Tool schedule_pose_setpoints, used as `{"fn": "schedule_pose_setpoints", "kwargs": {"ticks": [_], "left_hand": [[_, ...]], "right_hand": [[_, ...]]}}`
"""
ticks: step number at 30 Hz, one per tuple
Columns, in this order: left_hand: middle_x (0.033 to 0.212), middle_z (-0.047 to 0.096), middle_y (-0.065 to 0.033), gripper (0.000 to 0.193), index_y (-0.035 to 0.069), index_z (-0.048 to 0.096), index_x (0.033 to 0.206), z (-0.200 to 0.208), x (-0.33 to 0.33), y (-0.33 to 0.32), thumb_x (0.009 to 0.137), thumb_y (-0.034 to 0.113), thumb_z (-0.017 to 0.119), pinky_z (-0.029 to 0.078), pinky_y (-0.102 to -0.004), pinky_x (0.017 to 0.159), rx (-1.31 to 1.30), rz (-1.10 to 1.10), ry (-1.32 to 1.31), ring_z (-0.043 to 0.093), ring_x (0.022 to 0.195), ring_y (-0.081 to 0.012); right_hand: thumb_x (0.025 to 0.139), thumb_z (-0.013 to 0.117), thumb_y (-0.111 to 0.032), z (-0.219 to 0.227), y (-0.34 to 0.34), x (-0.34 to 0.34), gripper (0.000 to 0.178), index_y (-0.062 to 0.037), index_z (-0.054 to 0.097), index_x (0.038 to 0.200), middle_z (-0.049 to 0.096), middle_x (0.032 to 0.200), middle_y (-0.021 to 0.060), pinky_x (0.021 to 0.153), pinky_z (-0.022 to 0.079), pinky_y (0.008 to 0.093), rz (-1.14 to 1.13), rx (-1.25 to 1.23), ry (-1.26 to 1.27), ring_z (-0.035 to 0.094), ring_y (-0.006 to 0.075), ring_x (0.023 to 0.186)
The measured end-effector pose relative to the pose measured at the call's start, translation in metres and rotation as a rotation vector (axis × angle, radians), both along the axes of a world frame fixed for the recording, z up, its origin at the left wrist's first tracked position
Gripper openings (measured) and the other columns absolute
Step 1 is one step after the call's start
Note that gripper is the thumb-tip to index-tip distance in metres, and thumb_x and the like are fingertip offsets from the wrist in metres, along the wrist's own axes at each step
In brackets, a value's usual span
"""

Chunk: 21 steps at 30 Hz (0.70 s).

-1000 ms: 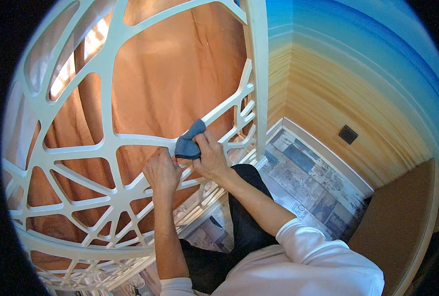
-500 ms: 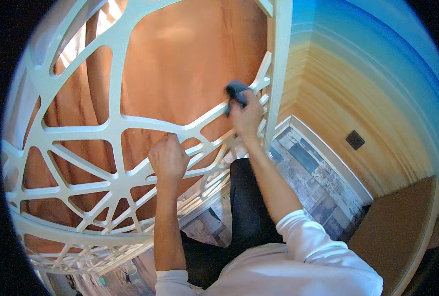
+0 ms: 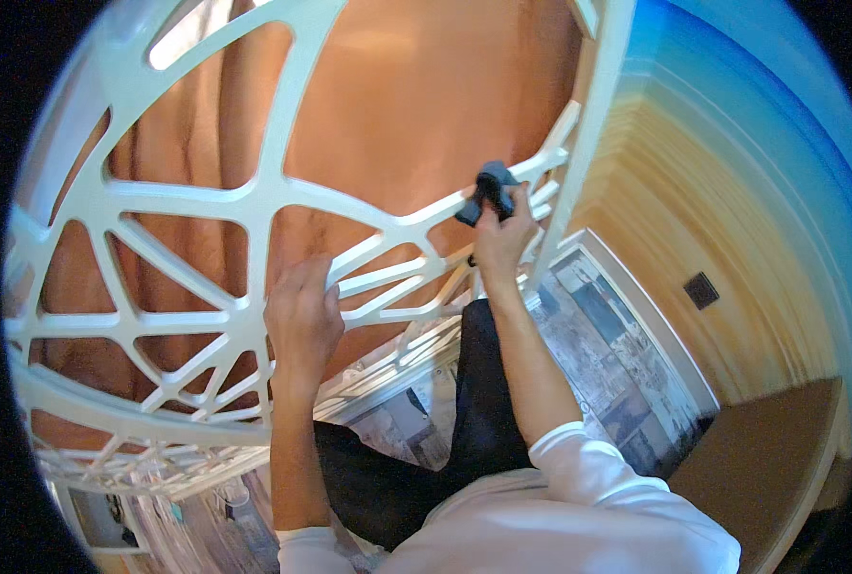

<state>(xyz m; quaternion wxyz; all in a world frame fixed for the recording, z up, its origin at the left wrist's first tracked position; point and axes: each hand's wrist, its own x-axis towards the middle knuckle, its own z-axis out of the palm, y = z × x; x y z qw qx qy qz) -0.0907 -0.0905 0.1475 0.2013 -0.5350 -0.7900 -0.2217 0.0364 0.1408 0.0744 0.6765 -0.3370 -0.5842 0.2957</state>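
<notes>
A white openwork lattice panel [image 3: 268,191] with curved struts stands in front of me. My left hand [image 3: 303,320] is closed around its struts near a junction at the middle; the fingertips are partly hidden behind the strut. Farther right, my right hand [image 3: 504,234] holds a bunched dark grey-blue cloth [image 3: 493,191]. The cloth is pressed against a slanting strut close to the panel's right upright edge. Part of that strut is covered by the cloth and fingers.
Behind the lattice hangs a brown-orange surface [image 3: 426,105] with folds at left. At right is a painted wall [image 3: 713,201] in blue and sand tones, with a small dark square plate [image 3: 700,291]. A brown board [image 3: 761,469] stands lower right, above a patterned floor [image 3: 617,335].
My left hand has slid down and left along the lattice to another grip. The cloth in my right hand has moved slightly left along its strut. The whole view has shifted.
</notes>
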Motion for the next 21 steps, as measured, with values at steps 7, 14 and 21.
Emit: {"fn": "schedule_pose_setpoints", "kwargs": {"ticks": [7, 14, 21], "left_hand": [[0.102, 0.075, -0.0125, 0.017, -0.001, 0.072, 0.106, 0.012, -0.014, -0.062, 0.092, -0.005, 0.065, 0.056, -0.0333, 0.083, 0.709, 0.039, -0.025, 0.071, 0.09, -0.0238], [0.107, 0.075, -0.0146, 0.022, -0.004, 0.07, 0.116, 0.022, -0.022, -0.054, 0.097, -0.001, 0.059, 0.056, -0.031, 0.088, 0.79, 0.022, -0.353, 0.072, 0.098, -0.018], [0.096, 0.07, -0.018, 0.028, -0.007, 0.065, 0.112, 0.035, -0.02, -0.015, 0.107, 0.017, 0.051, 0.052, -0.0358, 0.08, 0.609, -0.029, -0.487, 0.066, 0.088, -0.0215]], "right_hand": [[0.081, 0.07, -0.005, -0.01, -0.089, -0.046, 0.017, -0.0019, 0.063, 0.097, 0.064, 0.082, 0.0162, 0.07, 0.051, 0.0403, 0.106, 0.165, -0.054, 0.064, 0.0329, 0.076], [0.074, 0.076, -0.005, 0.007, -0.171, -0.089, 0.029, 0.0002, 0.062, 0.099, 0.062, 0.084, 0.0192, 0.066, 0.051, 0.0448, 0.39, 0.284, -0.058, 0.065, 0.0409, 0.077], [0.07, 0.075, -0.008, 0.014, -0.111, -0.041, 0.031, -0.0015, 0.061, 0.097, 0.057, 0.08, 0.017, 0.056, 0.048, 0.0475, 0.146, 0.493, -0.173, 0.06, 0.0382, 0.068]]}}
